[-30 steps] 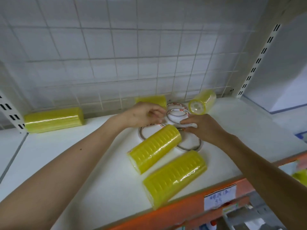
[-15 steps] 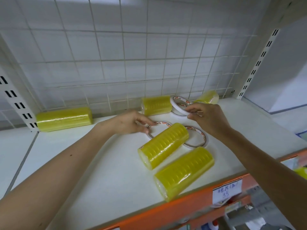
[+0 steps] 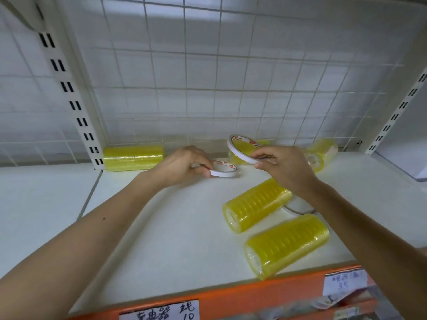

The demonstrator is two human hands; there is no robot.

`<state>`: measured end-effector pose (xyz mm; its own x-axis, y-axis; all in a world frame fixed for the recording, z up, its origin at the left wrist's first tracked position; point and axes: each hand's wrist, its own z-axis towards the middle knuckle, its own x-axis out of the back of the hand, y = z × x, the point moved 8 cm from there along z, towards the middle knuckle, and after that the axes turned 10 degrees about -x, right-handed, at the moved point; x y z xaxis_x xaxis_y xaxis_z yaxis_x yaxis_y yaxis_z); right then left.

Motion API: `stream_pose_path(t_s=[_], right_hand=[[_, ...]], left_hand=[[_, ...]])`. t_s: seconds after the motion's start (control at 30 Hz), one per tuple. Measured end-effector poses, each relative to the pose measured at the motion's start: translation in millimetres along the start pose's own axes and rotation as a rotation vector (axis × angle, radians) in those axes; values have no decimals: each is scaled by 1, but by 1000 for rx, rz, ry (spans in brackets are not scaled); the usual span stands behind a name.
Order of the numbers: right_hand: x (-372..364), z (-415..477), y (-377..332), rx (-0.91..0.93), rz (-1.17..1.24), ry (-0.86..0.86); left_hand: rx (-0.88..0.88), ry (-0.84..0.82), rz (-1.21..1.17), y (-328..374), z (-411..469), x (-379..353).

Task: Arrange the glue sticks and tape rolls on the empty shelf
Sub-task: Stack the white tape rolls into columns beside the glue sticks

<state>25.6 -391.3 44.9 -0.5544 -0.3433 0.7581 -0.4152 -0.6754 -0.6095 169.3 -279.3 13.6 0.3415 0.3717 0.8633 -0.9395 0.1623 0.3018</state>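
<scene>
Early days tbh: one roll (image 3: 223, 170) is pinched by the left hand (image 3: 182, 165), a second roll (image 3: 242, 150) by the right hand (image 3: 285, 170), yellow packs (image 3: 286, 244) left scattered near the shelf's (image 3: 161, 227) front edge.

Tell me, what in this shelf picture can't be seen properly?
All in the head view:
Flat tape roll: mostly hidden under the right forearm and a front yellow pack.
Rear yellow pack: largely covered by the raised tape roll in the right hand.
Low tape roll: its left edge is covered by the left hand.
Left price label: cut off by the bottom edge.
Right price label: too blurred to read.
</scene>
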Motion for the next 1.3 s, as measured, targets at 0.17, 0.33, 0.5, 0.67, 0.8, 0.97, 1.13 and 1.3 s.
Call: stream_pose_path(t_s=[0.17,0.33,0.5,0.67,0.8,0.97,1.13,1.3], right_hand=[[-34,6,-50,167,43,-114],[-78,-6,-114,282,73,-194],[-128,-42,-199,380,108,-252],[-190,-98,-289,428,194,-275],[-242,-146,-359,474,256,-328],[-288,-183,-436,508,283,-392],[-325,-193,-493,550,262,-422],[-354,-180,-531,555,282,-372]], left_hand=[[190,126,73,-11,-64,42],[326,225,216,-5,-152,92],[414,258,357,7,-254,142],[484,252,398,21,-364,193],[546,320,425,31,-452,235],[618,384,455,41,-544,279],[642,425,505,33,-601,312],[617,485,504,4,-634,346]])
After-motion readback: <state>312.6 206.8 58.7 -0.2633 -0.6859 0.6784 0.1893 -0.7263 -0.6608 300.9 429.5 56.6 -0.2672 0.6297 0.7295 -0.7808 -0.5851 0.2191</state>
